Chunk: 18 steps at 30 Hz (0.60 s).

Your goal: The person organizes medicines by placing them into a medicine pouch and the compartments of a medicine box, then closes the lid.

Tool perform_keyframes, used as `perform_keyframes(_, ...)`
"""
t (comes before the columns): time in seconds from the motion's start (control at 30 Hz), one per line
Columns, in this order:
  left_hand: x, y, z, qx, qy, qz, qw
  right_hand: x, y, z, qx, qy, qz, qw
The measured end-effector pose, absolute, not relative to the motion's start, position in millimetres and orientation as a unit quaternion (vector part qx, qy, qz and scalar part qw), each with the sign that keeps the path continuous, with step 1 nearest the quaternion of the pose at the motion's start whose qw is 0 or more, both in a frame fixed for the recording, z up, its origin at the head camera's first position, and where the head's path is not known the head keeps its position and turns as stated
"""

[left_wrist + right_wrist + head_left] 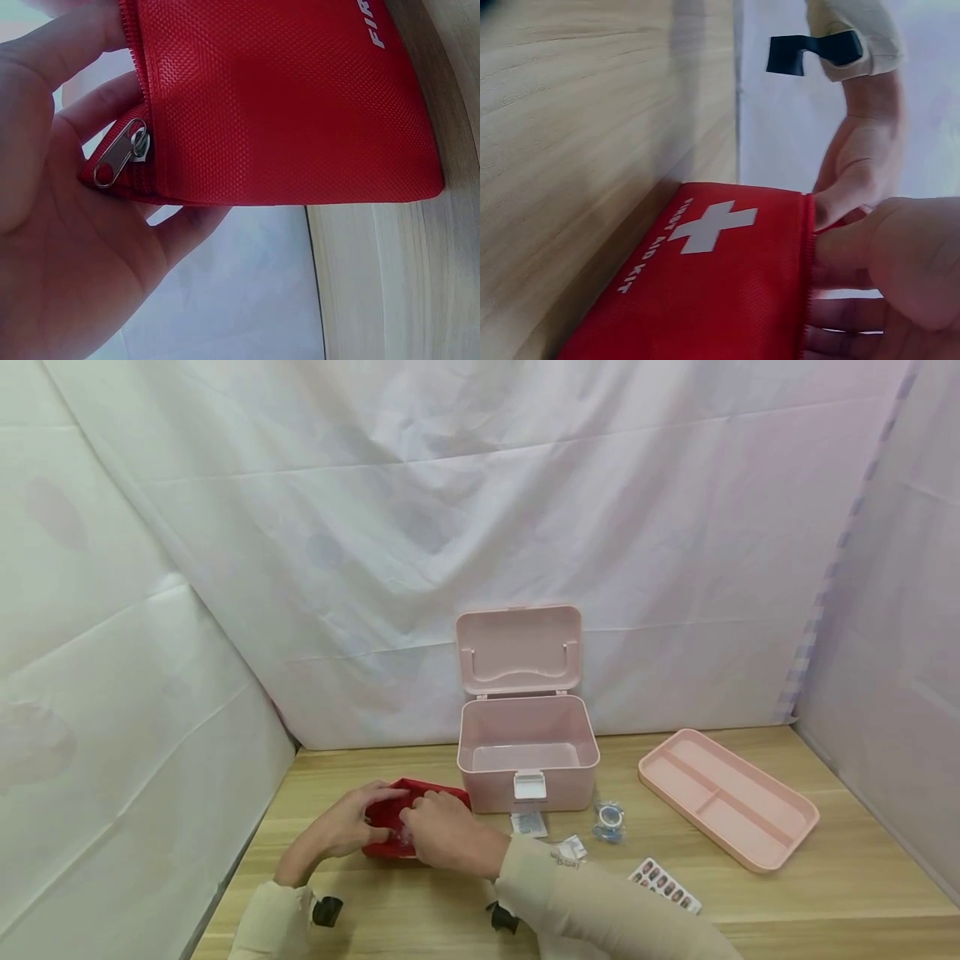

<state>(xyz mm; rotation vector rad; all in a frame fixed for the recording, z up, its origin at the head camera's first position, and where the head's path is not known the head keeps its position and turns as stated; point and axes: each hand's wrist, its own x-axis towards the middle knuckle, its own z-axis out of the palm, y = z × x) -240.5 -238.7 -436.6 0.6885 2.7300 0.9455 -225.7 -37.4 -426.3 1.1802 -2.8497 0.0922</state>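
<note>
A red first aid pouch (pixel 388 850) stands on the table with its zipped mouth open. White lettering and a cross mark its front (pixel 712 229) in the right wrist view. My left hand (pixel 347 823) grips the pouch at its left end, beside the metal zipper pull (pixel 116 156). My right hand (pixel 448 832) is at the mouth, fingers dipping inside and their tips hidden by the pouch wall. Something clear and shiny (pixel 406 836) shows inside, close to the right fingers; I cannot tell if they hold it.
A pink box (pixel 487 789) with its lid (pixel 517 647) raised stands behind the pouch. To the right lies a pink divided tray (pixel 738 797). Small packets (pixel 528 824), a bagged white ring-shaped roll (pixel 610 817) and a blister pack (pixel 663 885) lie near my right forearm.
</note>
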Motion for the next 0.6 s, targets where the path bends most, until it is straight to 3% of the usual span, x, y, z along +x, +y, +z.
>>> perform_keyframes(0.6, -241.2, -239.6, -438.0, 0.236, 0.916, 0.313, 0.087, -223.1, 21.4, -395.5, 0.41, -0.87, 0.269, -0.054)
